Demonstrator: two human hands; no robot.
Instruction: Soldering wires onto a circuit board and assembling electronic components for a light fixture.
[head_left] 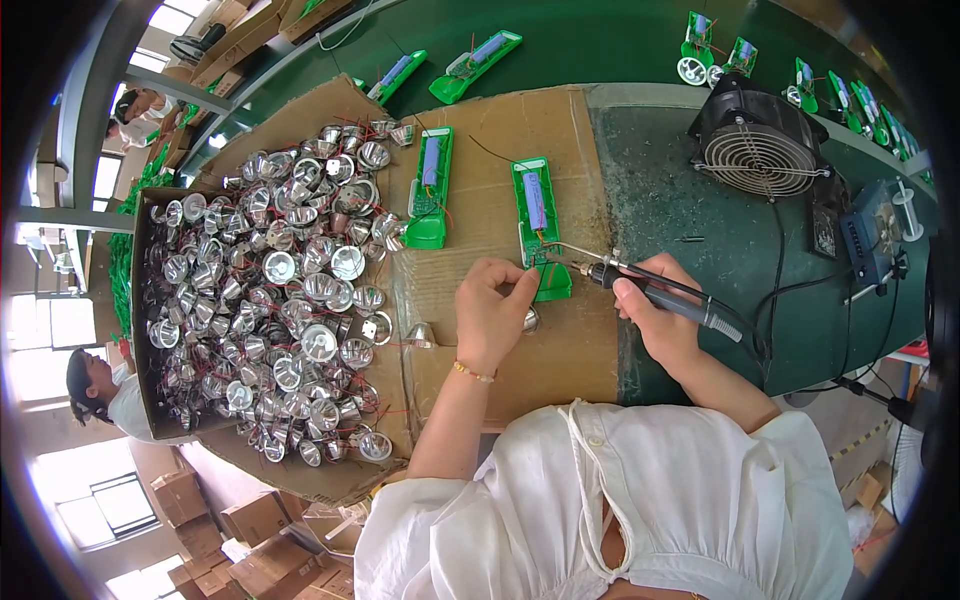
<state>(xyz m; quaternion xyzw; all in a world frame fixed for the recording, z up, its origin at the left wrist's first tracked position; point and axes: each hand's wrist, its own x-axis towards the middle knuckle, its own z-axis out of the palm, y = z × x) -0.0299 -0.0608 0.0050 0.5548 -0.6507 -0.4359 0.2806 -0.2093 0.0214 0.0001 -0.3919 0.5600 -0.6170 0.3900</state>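
Note:
My right hand [660, 315] is closed round the grey and black handle of a soldering iron [690, 305], which has a thin bent metal tube along it. The iron's tip reaches the small circuit board [543, 255] in a green plastic housing [557, 287]. That housing lies on the cardboard and holds a purple cylindrical battery [535, 203]. At the board's near left, my left hand [492, 308] is pinched, thumb against fingers; what sits between the fingertips is too small to make out. A silver reflector cup [531, 321] shows partly behind this hand.
A heap of silver reflector cups with red wires [280, 265] fills a cardboard box at left. Another green housing [428, 190] lies left of the worked one. A black fan [760, 150] and a blue soldering station [872, 232] stand at right, cables trailing. More housings line the back.

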